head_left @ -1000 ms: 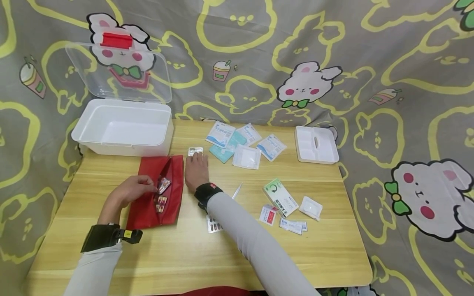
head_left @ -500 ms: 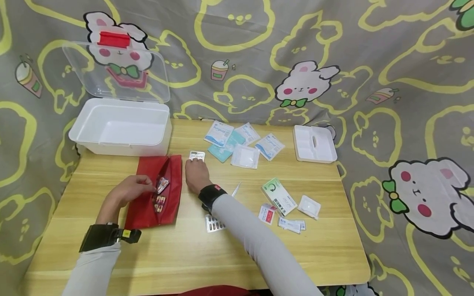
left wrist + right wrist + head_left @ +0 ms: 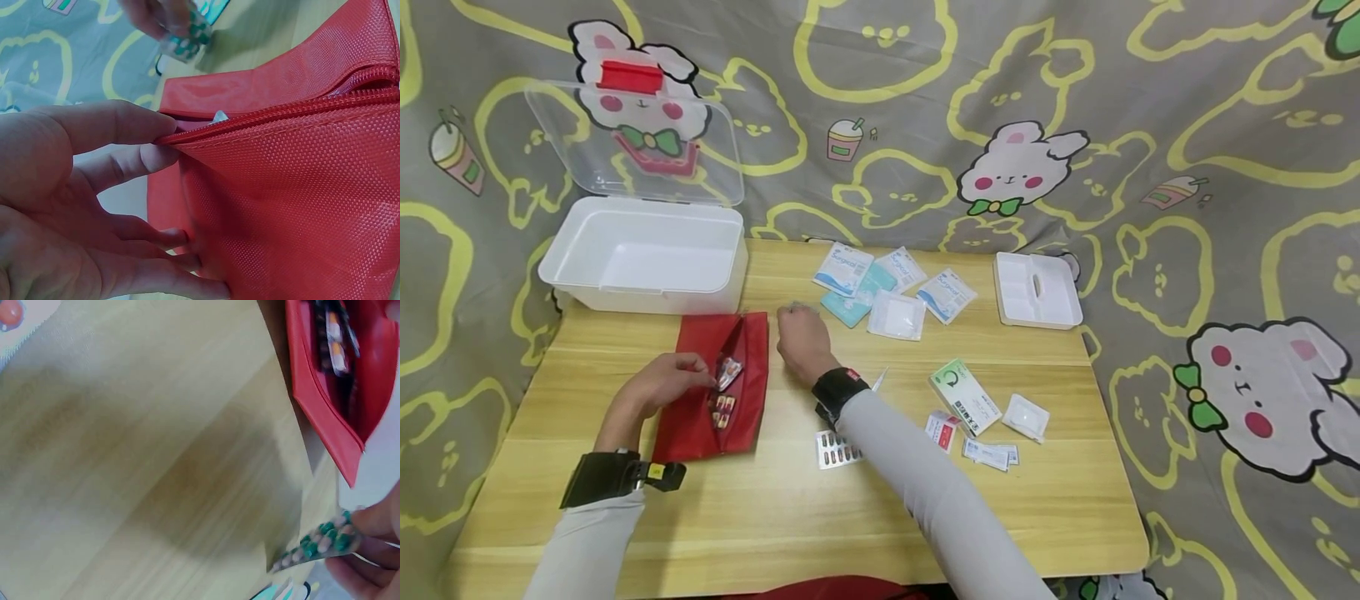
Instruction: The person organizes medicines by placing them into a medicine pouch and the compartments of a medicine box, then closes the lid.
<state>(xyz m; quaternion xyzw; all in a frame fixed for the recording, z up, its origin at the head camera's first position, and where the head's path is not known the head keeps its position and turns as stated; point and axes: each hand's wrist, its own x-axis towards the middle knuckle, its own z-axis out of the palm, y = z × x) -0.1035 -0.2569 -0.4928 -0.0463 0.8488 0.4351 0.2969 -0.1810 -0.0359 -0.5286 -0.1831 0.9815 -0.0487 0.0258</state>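
On the left of the table lies a red zippered pouch (image 3: 688, 421) with its mouth spread. My left hand (image 3: 662, 390) pinches the zipper edge between thumb and forefinger, the other fingers spread along the outside in the left wrist view. Inside the pouch are a small packet (image 3: 729, 372) and a blister pack with red-and-yellow capsules (image 3: 724, 411). Just right of the pouch, my right hand (image 3: 805, 342) grips a blister pack of green-and-white capsules (image 3: 320, 540), tilted up from the table in the right wrist view. In the head view, this hand mostly hides that pack.
Behind the pouch stands a white box (image 3: 647, 258) with its clear lid raised. Dressing packets (image 3: 898, 317) lie at the back middle, a divided tray (image 3: 1037, 292) at back right. A medicine carton (image 3: 966, 398) and another blister pack (image 3: 835, 450) lie nearer the front.
My right hand has taken up the green-and-white blister pack from the table, and its fingers now curl round it. My left hand keeps its hold on the pouch edge.
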